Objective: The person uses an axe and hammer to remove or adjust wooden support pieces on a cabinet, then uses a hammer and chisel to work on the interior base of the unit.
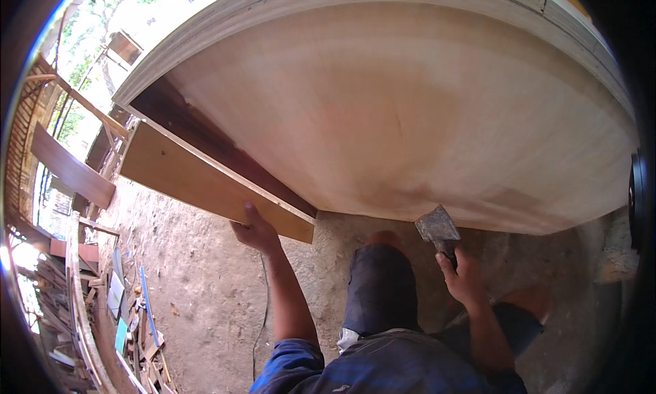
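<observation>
A large pale wooden panel with a moulded top edge fills the upper view. At its left side runs a dark strip and, beside that, a long narrow tan board slanting down to the right. My left hand grips the lower edge of this board near its right end, thumb on its face and fingers hidden behind. My right hand is closed round the dark handle of a metal scraper, whose wide dirty blade is at the panel's bottom edge.
My knees and dark shorts are below the panel, over a dusty concrete floor. At the far left lie scrap boards and offcuts, with a leaning brown sheet and a timber frame. A thin cable runs along the floor.
</observation>
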A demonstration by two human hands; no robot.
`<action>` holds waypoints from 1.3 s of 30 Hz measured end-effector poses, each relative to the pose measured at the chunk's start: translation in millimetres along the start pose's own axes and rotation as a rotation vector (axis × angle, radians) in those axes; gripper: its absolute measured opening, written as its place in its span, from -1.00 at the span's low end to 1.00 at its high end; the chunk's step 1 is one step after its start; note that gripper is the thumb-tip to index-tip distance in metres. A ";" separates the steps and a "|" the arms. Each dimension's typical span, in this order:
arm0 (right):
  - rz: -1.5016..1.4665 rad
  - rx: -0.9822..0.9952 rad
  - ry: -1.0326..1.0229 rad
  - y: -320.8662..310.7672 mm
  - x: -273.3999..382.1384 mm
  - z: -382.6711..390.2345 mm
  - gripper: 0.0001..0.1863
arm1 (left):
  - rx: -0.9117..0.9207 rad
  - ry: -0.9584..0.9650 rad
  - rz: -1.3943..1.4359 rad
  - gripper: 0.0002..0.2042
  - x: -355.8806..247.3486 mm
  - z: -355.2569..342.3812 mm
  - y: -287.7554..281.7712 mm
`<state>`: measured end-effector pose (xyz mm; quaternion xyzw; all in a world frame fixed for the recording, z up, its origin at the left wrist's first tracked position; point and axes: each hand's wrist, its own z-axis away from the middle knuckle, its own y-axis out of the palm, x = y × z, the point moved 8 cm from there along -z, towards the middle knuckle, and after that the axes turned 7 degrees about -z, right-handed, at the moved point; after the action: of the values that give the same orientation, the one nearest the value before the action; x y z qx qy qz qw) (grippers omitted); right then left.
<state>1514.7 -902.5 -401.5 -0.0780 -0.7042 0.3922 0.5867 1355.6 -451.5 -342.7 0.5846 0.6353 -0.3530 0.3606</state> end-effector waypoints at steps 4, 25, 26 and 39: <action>-0.085 0.036 0.074 9.2 0.0 2.3 -0.49 | 0.011 0.063 0.137 -0.66 -8.4 -12.3 6.0; 0.156 0.085 -0.110 59.0 47.2 -20.1 -0.56 | -0.018 0.242 0.153 -0.61 -19.9 -47.8 33.6; 0.138 0.057 -0.188 67.4 58.3 -26.8 -0.57 | -0.017 0.239 0.144 -0.61 -21.3 -51.2 34.1; 0.430 0.475 -0.534 269.4 141.4 -59.9 -0.56 | 0.173 0.141 0.085 -0.58 -24.8 -65.0 35.4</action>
<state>1431.1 -611.1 -466.5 0.0187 -0.6893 0.6637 0.2899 1389.3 -404.6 -290.2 0.6634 0.6008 -0.3490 0.2780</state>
